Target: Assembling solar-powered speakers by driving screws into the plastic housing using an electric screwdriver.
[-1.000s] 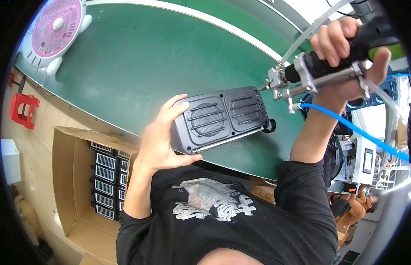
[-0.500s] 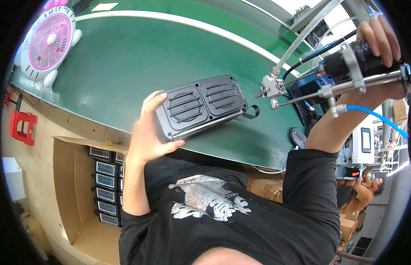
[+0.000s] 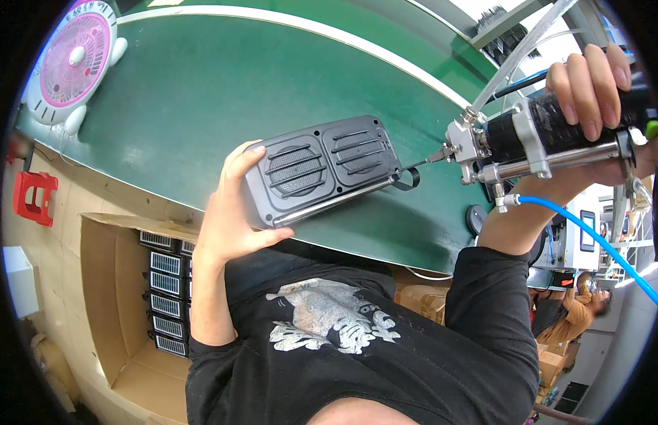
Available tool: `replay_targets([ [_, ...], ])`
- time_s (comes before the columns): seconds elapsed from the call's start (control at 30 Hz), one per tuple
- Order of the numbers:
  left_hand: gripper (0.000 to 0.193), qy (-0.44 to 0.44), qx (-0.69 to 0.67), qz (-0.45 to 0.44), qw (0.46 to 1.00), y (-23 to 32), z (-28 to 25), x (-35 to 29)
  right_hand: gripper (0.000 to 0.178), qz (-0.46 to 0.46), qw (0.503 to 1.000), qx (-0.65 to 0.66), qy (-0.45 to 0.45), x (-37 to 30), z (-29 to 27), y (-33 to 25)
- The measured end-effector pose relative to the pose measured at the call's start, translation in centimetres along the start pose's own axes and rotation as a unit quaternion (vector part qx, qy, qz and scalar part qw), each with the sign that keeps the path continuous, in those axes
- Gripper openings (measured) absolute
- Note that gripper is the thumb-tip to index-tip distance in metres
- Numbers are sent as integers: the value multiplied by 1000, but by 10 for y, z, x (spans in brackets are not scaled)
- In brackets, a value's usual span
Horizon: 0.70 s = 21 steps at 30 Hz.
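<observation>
My left hand (image 3: 230,195) grips the left end of a black portable speaker (image 3: 325,166), thumb on the near edge and fingers over the far one. The speaker has two slatted grilles, screw holes along its rim, a silver rod on its near side and a short strap (image 3: 408,180) at its right end. My right hand (image 3: 591,88) is wrapped round the black body of a pneumatic screwdriver (image 3: 509,134), which lies nearly level. Its thin bit points left and reaches the speaker's right corner by the strap; whether it sits in the screw hole, I cannot tell.
The speaker is over a green workbench (image 3: 201,92). A pink and white fan (image 3: 74,64) stands at the far left. Below left, an open cardboard box (image 3: 102,304) holds several units with striped panels. A blue air hose (image 3: 591,234) trails off right. Another person (image 3: 573,312) works farther right.
The screwdriver has been turned and drawn into line, so its bit now meets the speaker's right corner. My left hand and the speaker have hardly moved.
</observation>
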State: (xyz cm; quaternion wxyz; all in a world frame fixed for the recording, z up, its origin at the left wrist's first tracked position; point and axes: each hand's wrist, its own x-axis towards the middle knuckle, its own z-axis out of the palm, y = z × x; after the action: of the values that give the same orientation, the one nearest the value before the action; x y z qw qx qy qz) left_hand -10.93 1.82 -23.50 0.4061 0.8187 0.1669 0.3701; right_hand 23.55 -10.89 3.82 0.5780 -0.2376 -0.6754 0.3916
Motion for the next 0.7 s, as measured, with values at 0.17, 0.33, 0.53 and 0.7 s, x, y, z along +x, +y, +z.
replay_targets([
  [0.17,114,1,-11,14,1000,-2,1,1,57,9,1000,10,-2,3,11,14],
  [0.33,113,1,-12,30,999,-5,1,2,57,21,999,25,-6,-2,17,34],
  [0.53,111,3,-3,2,1000,1,-2,-1,62,3,1000,27,5,-22,29,62],
  [0.7,109,-5,-42,-12,999,5,-3,1,71,-11,999,-35,13,-2,43,35],
])
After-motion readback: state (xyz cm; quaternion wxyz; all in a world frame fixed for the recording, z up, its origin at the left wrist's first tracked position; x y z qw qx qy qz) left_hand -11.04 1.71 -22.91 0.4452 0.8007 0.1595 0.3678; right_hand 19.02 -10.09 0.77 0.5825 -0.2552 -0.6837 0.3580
